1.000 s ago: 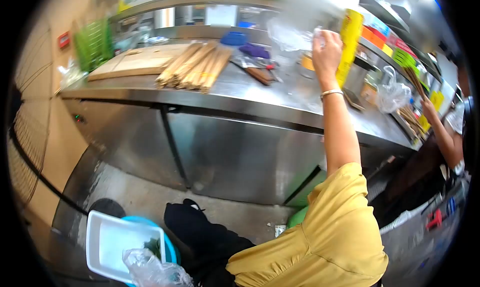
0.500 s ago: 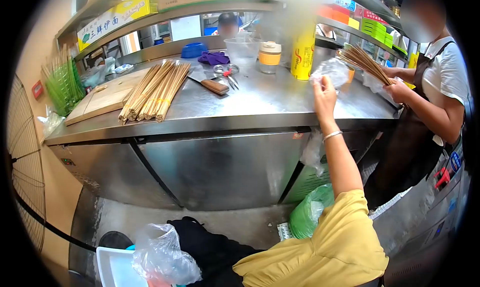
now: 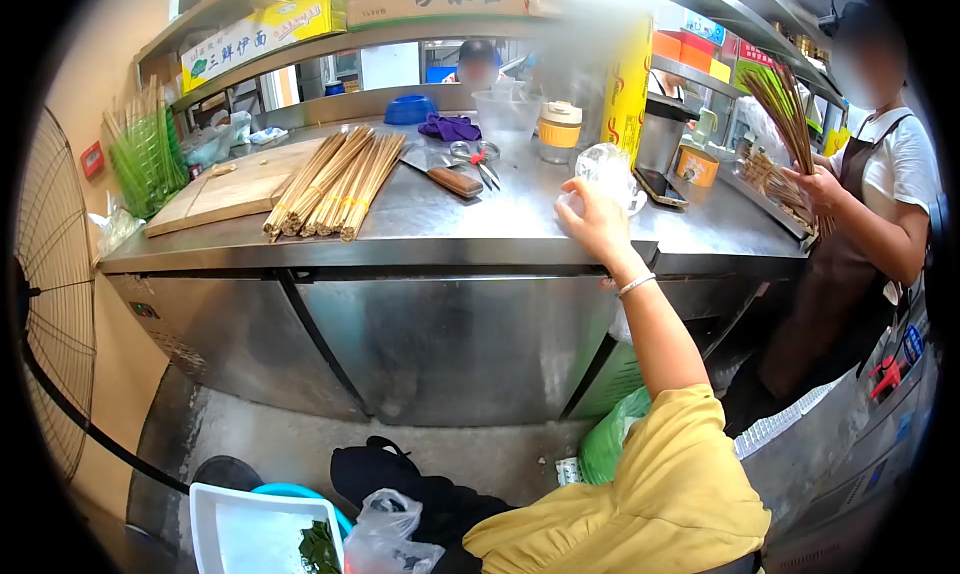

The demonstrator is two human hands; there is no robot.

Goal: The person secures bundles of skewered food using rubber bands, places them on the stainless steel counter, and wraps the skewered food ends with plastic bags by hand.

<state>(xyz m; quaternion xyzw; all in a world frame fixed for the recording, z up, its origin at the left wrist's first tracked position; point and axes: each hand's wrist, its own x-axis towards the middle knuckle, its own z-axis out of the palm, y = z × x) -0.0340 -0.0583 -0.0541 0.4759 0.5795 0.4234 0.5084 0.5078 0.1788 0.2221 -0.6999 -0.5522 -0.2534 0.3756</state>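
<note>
My right hand (image 3: 597, 224) reaches over the front part of the steel counter (image 3: 500, 214), its fingers closed on a crumpled clear plastic bag (image 3: 608, 172). Behind the bag stands a tall yellow roll (image 3: 627, 99), with a jar with an orange band (image 3: 559, 132) to its left. A dark phone (image 3: 661, 188) lies just right of the bag. My left hand does not show; a clear plastic bag (image 3: 390, 534) is at the bottom by my dark-clothed leg.
Bundles of skewers (image 3: 335, 184) lie on a wooden board (image 3: 220, 189), near a knife (image 3: 452, 181) and scissors (image 3: 482, 159). At right a person (image 3: 870, 194) holds long sticks (image 3: 785, 114). A white tub (image 3: 255, 534) stands low left, a green bag (image 3: 612, 439) under the counter.
My right hand has come left and lower over the counter with the plastic bag. The bag near my leg has moved right and down. The person's sticks now point more upright.
</note>
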